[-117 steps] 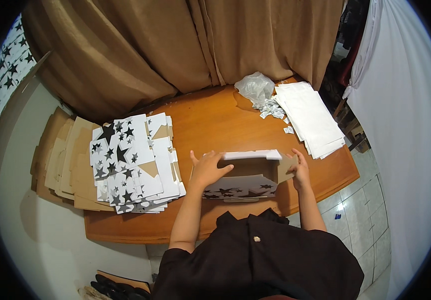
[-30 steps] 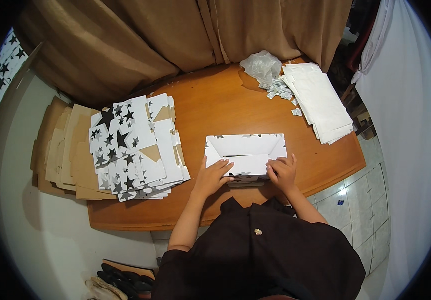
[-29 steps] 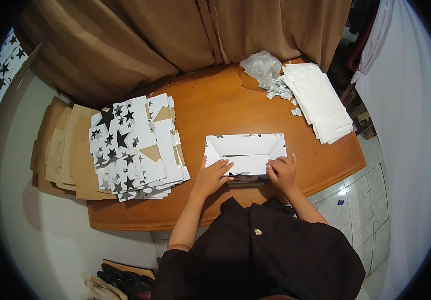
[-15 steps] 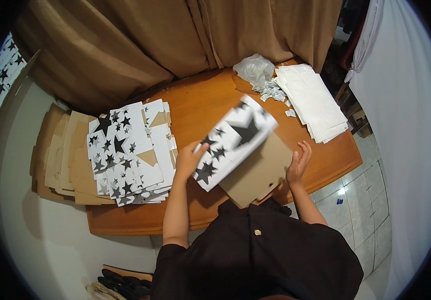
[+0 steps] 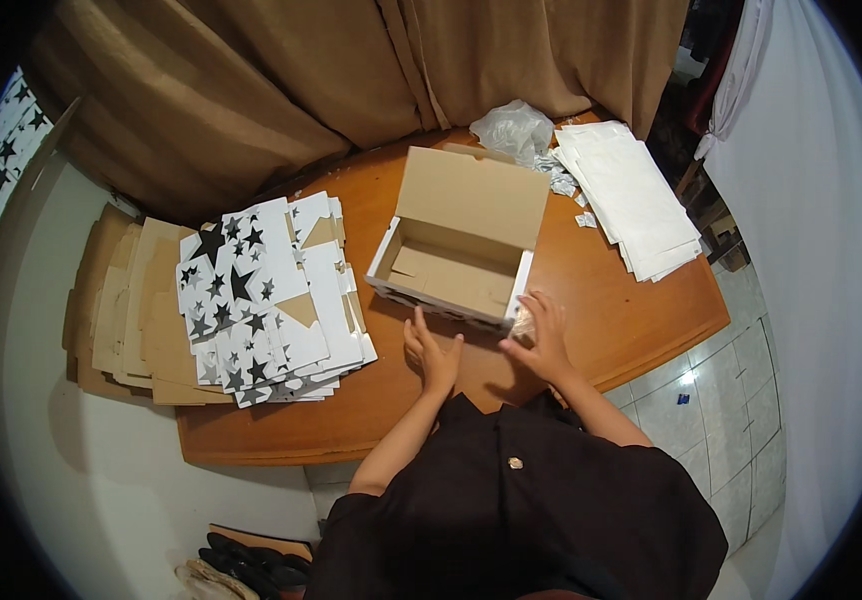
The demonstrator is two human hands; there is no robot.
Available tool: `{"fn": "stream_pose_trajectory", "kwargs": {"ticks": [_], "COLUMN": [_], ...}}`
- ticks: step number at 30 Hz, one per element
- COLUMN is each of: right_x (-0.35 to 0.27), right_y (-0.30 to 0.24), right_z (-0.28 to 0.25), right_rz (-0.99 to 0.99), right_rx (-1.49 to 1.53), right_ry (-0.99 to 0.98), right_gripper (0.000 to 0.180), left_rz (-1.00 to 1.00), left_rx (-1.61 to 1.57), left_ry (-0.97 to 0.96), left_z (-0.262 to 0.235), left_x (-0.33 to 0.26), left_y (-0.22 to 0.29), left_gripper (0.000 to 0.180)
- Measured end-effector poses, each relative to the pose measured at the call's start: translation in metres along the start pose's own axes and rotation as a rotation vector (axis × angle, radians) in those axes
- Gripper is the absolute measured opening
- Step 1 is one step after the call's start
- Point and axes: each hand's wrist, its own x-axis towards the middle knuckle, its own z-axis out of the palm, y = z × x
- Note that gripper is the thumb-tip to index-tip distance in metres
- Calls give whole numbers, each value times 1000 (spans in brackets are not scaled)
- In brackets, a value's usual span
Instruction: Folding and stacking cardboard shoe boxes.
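Note:
A star-printed cardboard box [image 5: 451,262] stands on the table with its brown lid [image 5: 476,195] raised at the back. Its brown inside shows, with small flaps at the ends. My left hand [image 5: 434,357] is just in front of the box's near side, fingers spread and holding nothing. At the near right corner, my right hand [image 5: 541,340] has its thumb and fingers apart around the corner. Whether it touches the box there is hard to make out.
Flat star-printed cardboard sheets [image 5: 261,300] and brown ones [image 5: 136,310] are piled at the left. A stack of white paper sheets [image 5: 631,200] lies at the far right, next to a clear plastic bag [image 5: 513,130] and small packets [image 5: 564,180]. A brown curtain [image 5: 351,80] hangs behind the table.
The box, tilted by my left hand half a second ago, now sits upright on the table, its open top facing up. My left hand has let go; my right hand has moved left to the box's corner.

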Motion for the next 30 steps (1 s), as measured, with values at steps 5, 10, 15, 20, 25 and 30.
{"fn": "stream_pose_trajectory", "kwargs": {"ticks": [5,10,15,20,25,30], "right_x": [-3,-3,-10,-26,-40,-37], "right_y": [-3,29,60,66,82,91], "right_z": [18,8,-26,-37,-11,-6], "right_rz": [-75,-270,-151,-180,-88,-158], "right_rx": [-335,-354,-195,-150,-159,-270], "right_ry": [-257,-150,-159,93,231,245], "right_gripper": [57,31,23,28,35,37], "left_rz": [444,513,742,905,769,970], "left_rx": [214,473,498,315,314,452], "left_ry": [124,18,-236,-235,-242,150], "left_z": [-16,-43,-70,-51,-37,-32], "left_x": [14,45,48,28,25,14], "left_y": [11,19,34,28,22,24], "left_gripper": [80,67,56,31,22,22]}}
